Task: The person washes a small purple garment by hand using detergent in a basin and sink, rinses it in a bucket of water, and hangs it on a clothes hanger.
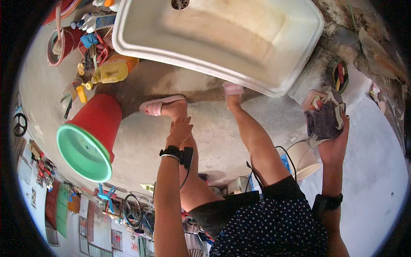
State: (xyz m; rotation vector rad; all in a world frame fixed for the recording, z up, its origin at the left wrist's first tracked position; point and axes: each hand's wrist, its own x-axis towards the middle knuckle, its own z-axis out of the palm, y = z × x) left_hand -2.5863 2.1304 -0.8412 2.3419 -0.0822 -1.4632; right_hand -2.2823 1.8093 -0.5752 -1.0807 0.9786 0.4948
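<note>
Shirt (274,227), cloth (322,121) apparently in right grip (338,139)

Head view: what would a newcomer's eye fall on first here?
Probably the large whitish basin with a drain hole, filling the top of the picture. Next, left of centre, comes the red bucket with a bright green basin at its mouth. At the right, the right hand holds a bundle of dark cloth.

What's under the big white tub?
One pink sandal pokes out past the edge of the white tub, which covers the sandal's front. Anything farther under is hidden.
</note>
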